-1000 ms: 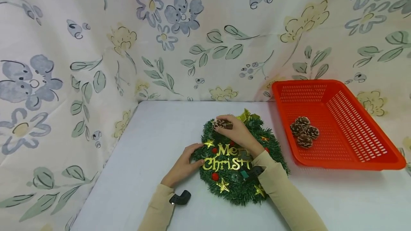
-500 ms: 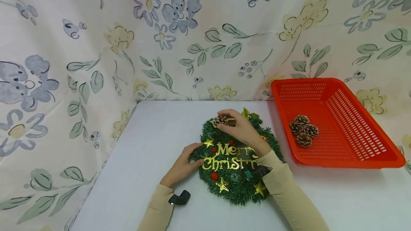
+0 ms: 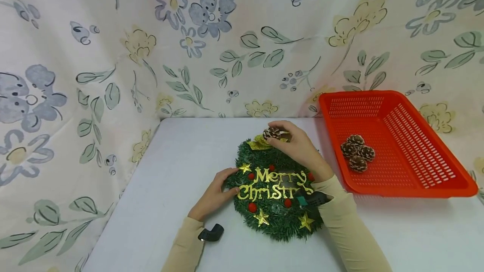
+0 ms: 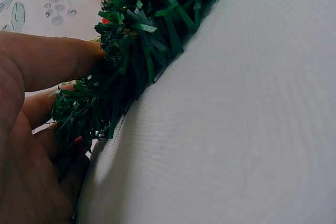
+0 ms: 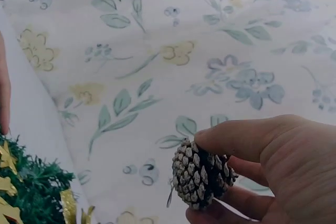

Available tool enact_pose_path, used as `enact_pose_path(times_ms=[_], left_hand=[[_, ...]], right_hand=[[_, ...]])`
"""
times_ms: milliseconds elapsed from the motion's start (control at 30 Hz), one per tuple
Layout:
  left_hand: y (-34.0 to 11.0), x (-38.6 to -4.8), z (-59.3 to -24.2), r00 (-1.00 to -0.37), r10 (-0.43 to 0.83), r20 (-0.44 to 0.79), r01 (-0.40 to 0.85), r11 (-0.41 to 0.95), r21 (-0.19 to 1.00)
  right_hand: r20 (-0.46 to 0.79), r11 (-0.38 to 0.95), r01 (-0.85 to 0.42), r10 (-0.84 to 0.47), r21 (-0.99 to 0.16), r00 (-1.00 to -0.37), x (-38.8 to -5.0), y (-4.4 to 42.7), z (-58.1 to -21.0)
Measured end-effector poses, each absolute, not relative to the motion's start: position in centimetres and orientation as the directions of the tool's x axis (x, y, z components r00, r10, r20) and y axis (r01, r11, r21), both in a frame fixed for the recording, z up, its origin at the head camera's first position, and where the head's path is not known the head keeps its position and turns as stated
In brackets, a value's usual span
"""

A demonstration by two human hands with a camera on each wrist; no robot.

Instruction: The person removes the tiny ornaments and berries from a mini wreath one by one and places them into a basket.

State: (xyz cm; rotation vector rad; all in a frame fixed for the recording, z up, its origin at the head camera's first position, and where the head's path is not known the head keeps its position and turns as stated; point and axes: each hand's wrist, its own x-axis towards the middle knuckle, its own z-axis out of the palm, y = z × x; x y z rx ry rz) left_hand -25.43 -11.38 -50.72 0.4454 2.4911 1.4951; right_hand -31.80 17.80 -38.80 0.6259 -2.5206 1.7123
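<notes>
A green Christmas wreath lies on the table, with gold "Merry Christmas" lettering, gold stars, red balls and a gold bow at its far side. My left hand grips the wreath's left edge; in the left wrist view its thumb and fingers close around the green tinsel. Above the bow my right hand holds a pine cone with whitish scale tips, pinched between thumb and fingers. The right forearm covers the lettering's end and part of the wreath's right side.
To the right stands a red plastic basket with several pine cones in its left part. A floral curtain hangs behind and left of the white table. Each wrist wears a black camera.
My right hand has moved right and slightly away with the pine cone, uncovering the gold bow and more of the lettering. The left hand stays at the wreath's edge.
</notes>
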Motion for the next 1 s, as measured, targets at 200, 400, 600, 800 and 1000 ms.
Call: enact_pose_path(times_ms=[200, 400, 600, 800, 1000], left_hand=[[-11.2, -25.2, -50.6, -0.931, 0.364, -0.022, 0.156, 0.452, 0.878], [-11.2, -25.3, -50.2, -0.936, 0.351, -0.028, 0.144, 0.455, 0.879], [-11.3, -25.6, -50.7, -0.934, 0.356, -0.036, 0.148, 0.476, 0.867], [-11.7, -25.4, -50.9, -0.936, 0.348, -0.044, 0.136, 0.473, 0.87], [-11.5, -25.4, -50.9, -0.937, 0.347, -0.04, 0.137, 0.469, 0.873]], right_hand=[[0.259, 0.364, -0.347, -0.27, -0.864, -0.927, -31.4, 18.8, -37.9], [0.275, 0.358, -0.362, -0.271, -0.861, -0.922, -31.2, 19.5, -37.4], [0.237, 0.384, -0.336, -0.282, -0.86, -0.93, -30.5, 19.6, -37.8], [0.229, 0.408, -0.352, -0.32, -0.842, -0.919, -30.4, 20.2, -37.5], [0.183, 0.493, -0.332, -0.326, -0.804, -0.927, -30.6, 21.6, -36.8]])
